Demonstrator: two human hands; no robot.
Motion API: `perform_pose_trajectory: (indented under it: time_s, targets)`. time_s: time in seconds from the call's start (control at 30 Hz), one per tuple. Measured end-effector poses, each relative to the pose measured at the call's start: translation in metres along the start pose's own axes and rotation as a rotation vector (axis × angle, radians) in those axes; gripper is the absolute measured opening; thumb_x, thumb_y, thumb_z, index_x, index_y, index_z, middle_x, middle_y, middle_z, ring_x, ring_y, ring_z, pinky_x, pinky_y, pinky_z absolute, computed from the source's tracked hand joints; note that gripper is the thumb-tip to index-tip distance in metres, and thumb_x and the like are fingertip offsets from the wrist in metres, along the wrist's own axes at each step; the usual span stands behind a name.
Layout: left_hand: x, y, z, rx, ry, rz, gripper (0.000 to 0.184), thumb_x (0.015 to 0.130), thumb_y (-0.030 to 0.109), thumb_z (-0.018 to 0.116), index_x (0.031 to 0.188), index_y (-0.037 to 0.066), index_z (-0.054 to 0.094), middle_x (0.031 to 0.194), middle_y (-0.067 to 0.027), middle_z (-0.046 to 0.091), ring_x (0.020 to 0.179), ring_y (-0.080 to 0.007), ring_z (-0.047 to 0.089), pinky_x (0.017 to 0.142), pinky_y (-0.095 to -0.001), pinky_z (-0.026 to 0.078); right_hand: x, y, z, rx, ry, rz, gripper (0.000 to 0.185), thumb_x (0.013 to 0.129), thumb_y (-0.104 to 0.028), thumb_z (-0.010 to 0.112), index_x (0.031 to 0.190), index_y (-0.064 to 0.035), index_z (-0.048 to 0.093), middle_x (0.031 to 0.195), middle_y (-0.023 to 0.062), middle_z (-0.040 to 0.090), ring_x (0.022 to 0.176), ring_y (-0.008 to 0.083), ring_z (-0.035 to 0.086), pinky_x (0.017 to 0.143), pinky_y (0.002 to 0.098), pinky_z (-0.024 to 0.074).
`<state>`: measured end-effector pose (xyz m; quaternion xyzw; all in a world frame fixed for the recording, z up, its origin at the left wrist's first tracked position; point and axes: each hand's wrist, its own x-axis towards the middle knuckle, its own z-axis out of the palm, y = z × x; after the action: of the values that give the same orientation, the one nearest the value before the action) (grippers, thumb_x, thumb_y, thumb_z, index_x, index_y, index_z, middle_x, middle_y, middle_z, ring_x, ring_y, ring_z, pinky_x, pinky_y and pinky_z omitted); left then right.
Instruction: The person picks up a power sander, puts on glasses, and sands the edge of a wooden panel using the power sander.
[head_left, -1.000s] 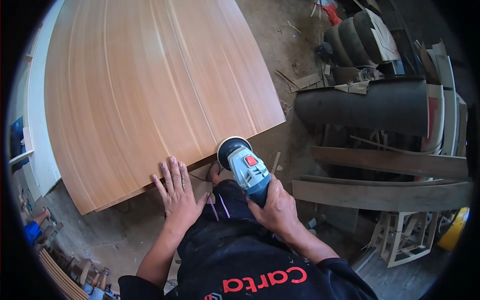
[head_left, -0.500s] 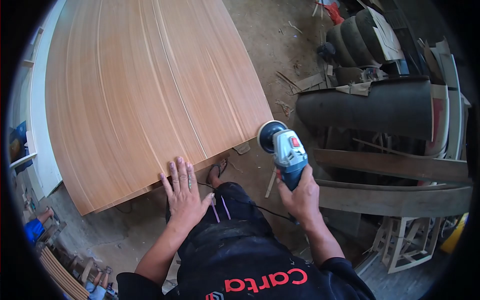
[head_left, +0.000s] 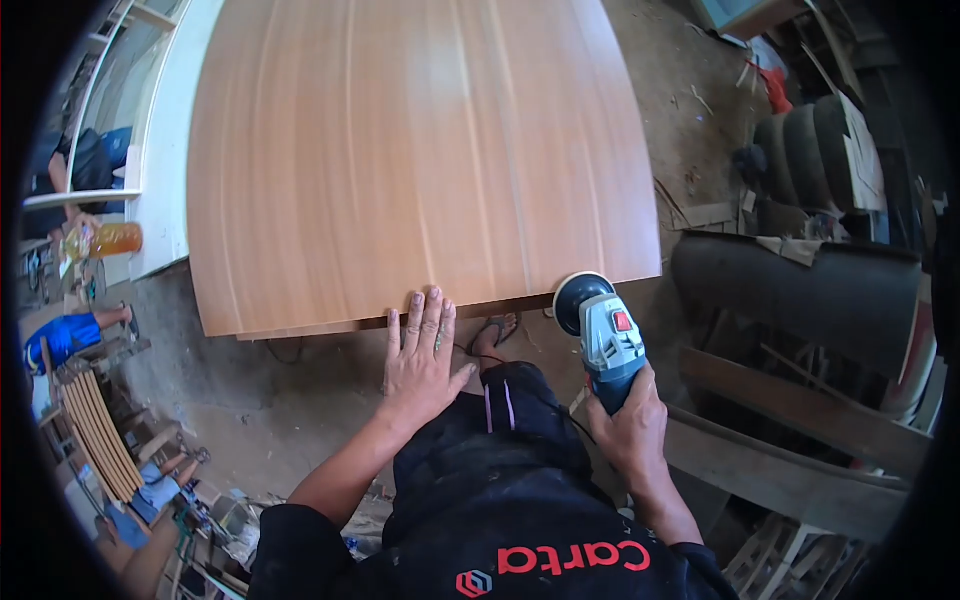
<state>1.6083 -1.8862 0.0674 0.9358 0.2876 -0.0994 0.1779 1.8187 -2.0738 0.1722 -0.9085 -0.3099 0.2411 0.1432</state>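
Note:
A large panel with striped wood grain (head_left: 420, 150) lies in front of me. My left hand (head_left: 425, 360) is stretched out flat at its near edge, with the fingertips on the surface. My right hand (head_left: 632, 425) is wrapped round the dark blue rear body of a grey and blue angle grinder (head_left: 613, 345) with a red switch. The grinder's round pad (head_left: 578, 300), dark with a pale rim, overlaps the panel's near edge, left of the right corner. Whether it presses on the wood or hovers, I cannot tell.
A dark curved sheet (head_left: 800, 290) and long boards (head_left: 800, 400) are stacked at right. On the left, a person's hand is by a bottle of amber liquid (head_left: 110, 239) near a white frame (head_left: 135, 180). Curved wooden slats (head_left: 103, 435) and other people are lower left.
My view has turned, so the panel sits further right with its near edge more level. The grinder's pad has shifted from the right corner leftward along the near edge. My left hand stays at the edge.

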Motion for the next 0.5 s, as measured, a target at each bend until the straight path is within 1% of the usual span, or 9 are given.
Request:
perform_pose_trajectory:
  time_s: [0.1,0.23,0.33,0.4,0.47,0.5]
  targets:
    - [-0.024,-0.028,0.001,0.001,0.032,-0.046,0.105,0.088,0.049,0.069,0.162,-0.007,0.02,0.173,-0.027,0.007,0.161,-0.042,0.001,0.126,-0.0631,-0.001,-0.009,-0.015,0.016,-0.05,-0.023,-0.03,0.068,0.084,-0.021,0.079,0.137,0.0086,0.047,0.108,0.0274,0.067,0.083,0.0456,0.071,0.07,0.0491,0.0573]
    - [-0.052,-0.067,-0.005,-0.019,0.058,-0.141,0.104,0.089,0.05,0.07,0.162,-0.005,0.023,0.173,-0.0252,0.009,0.161,-0.0422,0.003,0.125,-0.0653,0.003,-0.021,-0.052,0.039,-0.087,-0.032,-0.137,0.068,0.084,-0.022,0.079,0.137,0.0074,0.047,0.106,0.0249,0.066,0.081,0.043,0.07,0.068,0.0482,0.0573]
    - [-0.071,-0.098,-0.009,0.009,0.06,-0.155,0.104,0.089,0.052,0.069,0.162,-0.006,0.023,0.173,-0.0264,0.008,0.161,-0.0423,0.003,0.125,-0.065,0.003,-0.032,-0.086,0.057,-0.104,-0.089,-0.171,0.069,0.084,-0.023,0.078,0.137,0.0067,0.047,0.104,0.0234,0.065,0.078,0.0412,0.07,0.067,0.0475,0.0572]
    - [-0.082,-0.116,-0.013,0.05,0.023,-0.212,0.104,0.089,0.052,0.068,0.162,-0.007,0.022,0.172,-0.0272,0.008,0.161,-0.0425,0.003,0.125,-0.0653,0.003,-0.038,-0.109,0.07,-0.117,-0.144,-0.19,0.069,0.084,-0.025,0.078,0.137,0.0062,0.047,0.103,0.0223,0.065,0.076,0.0397,0.07,0.066,0.0471,0.0572]
    - [-0.093,-0.133,-0.011,0.035,0.055,-0.21,0.103,0.09,0.051,0.067,0.162,-0.008,0.022,0.172,-0.0274,0.008,0.161,-0.0427,0.003,0.125,-0.0653,0.001,-0.043,-0.127,0.086,-0.116,-0.148,-0.283,0.071,0.083,-0.028,0.077,0.138,0.006,0.046,0.101,0.0212,0.064,0.073,0.0387,0.069,0.064,0.0462,0.0569]
    - [-0.096,-0.139,-0.012,0.029,0.06,-0.215,0.104,0.09,0.049,0.068,0.162,-0.008,0.02,0.172,-0.0283,0.008,0.161,-0.0429,0.003,0.125,-0.0649,0.001,-0.045,-0.137,0.092,-0.135,-0.132,-0.263,0.071,0.083,-0.028,0.077,0.138,0.006,0.046,0.101,0.0212,0.064,0.073,0.0387,0.069,0.064,0.0462,0.0569]
